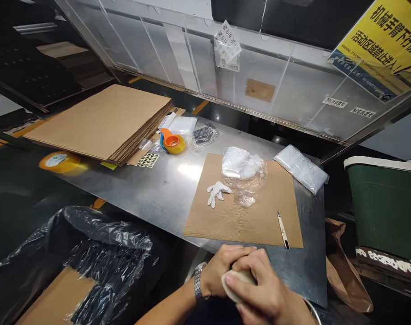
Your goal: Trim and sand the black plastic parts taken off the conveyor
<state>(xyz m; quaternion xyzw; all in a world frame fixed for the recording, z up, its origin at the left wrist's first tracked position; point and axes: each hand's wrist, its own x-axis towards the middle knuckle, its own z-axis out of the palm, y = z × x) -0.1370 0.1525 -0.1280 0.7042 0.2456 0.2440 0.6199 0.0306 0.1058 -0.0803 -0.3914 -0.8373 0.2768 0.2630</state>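
Note:
Close to my body, at the table's front edge, both hands are together around a smooth off-white rounded object. My right hand is closed on it, thumb across its face. From the other side my left hand, with a watch on the wrist, wraps it, fingers partly hidden behind the right. What kind of thing it is I cannot make out. Beyond the hands, a cardboard sheet bears a white glove, crumpled clear plastic bags and a slim craft knife.
A stack of flat cardboard covers the table's left end, beside yellow tape rolls, a tape dispenser and round stickers. A white plastic-wrapped packet lies at the right. A bin with a black liner stands front left; a green bin stands right.

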